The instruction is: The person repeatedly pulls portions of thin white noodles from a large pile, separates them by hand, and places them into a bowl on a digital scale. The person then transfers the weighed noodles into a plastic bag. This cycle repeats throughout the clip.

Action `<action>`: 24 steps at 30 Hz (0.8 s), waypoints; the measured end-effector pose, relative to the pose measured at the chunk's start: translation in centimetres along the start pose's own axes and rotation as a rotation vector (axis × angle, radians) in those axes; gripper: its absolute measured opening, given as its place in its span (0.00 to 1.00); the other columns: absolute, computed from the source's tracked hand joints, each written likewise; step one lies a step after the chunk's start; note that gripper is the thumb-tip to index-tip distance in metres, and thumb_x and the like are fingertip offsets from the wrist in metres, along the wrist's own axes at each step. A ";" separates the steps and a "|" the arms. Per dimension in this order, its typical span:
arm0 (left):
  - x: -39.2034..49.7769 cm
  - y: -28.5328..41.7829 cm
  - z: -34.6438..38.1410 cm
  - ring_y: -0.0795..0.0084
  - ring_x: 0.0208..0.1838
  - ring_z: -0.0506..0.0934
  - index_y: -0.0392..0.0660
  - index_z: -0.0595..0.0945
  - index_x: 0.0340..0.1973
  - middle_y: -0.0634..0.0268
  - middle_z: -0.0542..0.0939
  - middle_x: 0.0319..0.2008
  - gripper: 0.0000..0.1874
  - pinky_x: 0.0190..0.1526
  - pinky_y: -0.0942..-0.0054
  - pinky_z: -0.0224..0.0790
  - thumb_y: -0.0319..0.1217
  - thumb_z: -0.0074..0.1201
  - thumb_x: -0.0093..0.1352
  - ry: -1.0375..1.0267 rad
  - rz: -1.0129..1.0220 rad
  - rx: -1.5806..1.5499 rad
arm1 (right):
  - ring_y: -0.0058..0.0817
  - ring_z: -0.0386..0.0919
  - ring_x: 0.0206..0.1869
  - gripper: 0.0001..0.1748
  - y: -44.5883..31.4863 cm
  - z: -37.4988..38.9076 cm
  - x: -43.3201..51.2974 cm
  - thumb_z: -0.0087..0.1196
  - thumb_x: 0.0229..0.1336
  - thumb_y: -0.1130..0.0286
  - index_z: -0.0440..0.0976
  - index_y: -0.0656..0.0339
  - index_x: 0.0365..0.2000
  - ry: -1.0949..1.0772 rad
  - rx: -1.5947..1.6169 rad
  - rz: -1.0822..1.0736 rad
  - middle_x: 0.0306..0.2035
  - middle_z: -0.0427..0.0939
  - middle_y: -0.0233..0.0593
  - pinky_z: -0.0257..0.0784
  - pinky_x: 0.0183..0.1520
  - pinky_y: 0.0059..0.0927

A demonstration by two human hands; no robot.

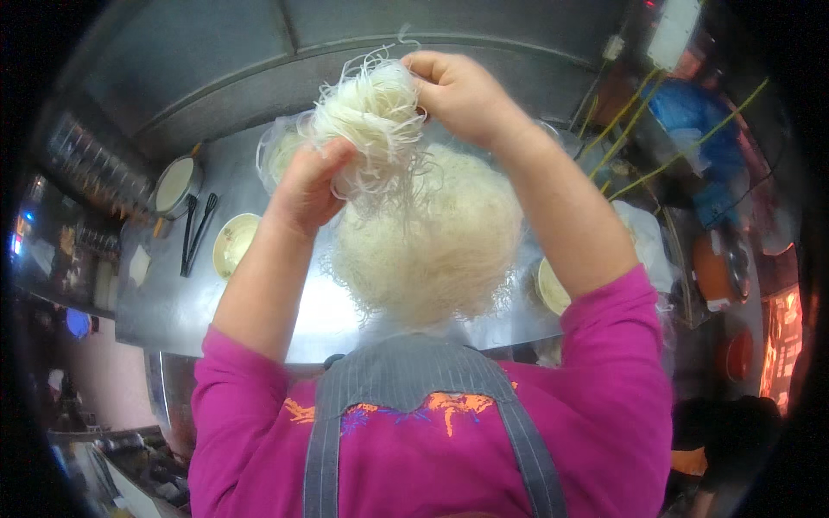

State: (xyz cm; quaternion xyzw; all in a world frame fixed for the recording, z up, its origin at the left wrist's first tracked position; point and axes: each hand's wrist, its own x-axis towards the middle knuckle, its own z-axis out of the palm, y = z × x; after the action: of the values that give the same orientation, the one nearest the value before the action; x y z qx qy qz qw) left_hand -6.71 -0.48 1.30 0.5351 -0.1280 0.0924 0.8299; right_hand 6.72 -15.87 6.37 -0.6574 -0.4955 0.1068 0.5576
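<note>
A tangled bundle of pale, thin noodles (375, 110) is held up between both hands above the steel worktable. My left hand (311, 184) grips its lower left side, with the thumb laid over the strands. At the upper right, my right hand (463, 94) pinches the bundle's edge between thumb and fingers. Loose strands stick out at the top and hang down below. Under the bundle and nearer to me lies a large, fluffy heap of the same pale noodles (431, 239). Behind my left wrist, a clear plastic bag or container (273, 155) with pale contents is partly hidden.
On the steel worktable (168, 304), a cream bowl (234, 246) sits left and another bowl (552, 288) sits by my right forearm. Black-handled tongs or whisks (197, 234) lie near a pale round pan (175, 186). Yellow cords (625, 139) cross at right.
</note>
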 end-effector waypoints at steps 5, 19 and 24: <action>0.0 -1.3 0.3 0.66 0.50 0.74 0.34 0.69 0.52 0.57 0.75 0.47 0.31 0.51 0.69 0.67 0.42 0.58 0.61 0.064 -0.031 -0.004 | 0.20 0.71 0.40 0.20 3.8 1.6 -1.6 0.45 0.63 0.60 0.69 0.64 0.49 0.148 0.359 0.052 0.41 0.75 0.35 0.67 0.45 0.25; -0.7 -1.1 -4.0 0.55 0.50 0.74 0.35 0.68 0.55 0.47 0.75 0.47 0.34 0.51 0.66 0.66 0.38 0.60 0.56 0.379 -0.120 1.310 | 0.43 0.75 0.38 0.13 4.2 5.6 -7.9 0.50 0.54 0.66 0.73 0.59 0.40 -0.179 -0.540 -0.067 0.35 0.76 0.48 0.70 0.39 0.37; -2.3 -1.5 -2.1 0.58 0.48 0.75 0.37 0.71 0.52 0.49 0.77 0.44 0.35 0.52 0.67 0.65 0.42 0.61 0.52 -0.255 -0.390 1.081 | 0.35 0.76 0.34 0.12 4.2 2.7 -5.6 0.55 0.51 0.67 0.75 0.58 0.38 -0.223 -0.303 -0.229 0.32 0.77 0.43 0.70 0.38 0.30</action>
State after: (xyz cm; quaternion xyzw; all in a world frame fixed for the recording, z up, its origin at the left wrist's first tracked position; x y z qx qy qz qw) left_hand -8.23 0.82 -1.54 0.9028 -0.0607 -0.0752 0.4191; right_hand 4.40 -18.00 -0.45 -0.6571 -0.6360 0.0394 0.4027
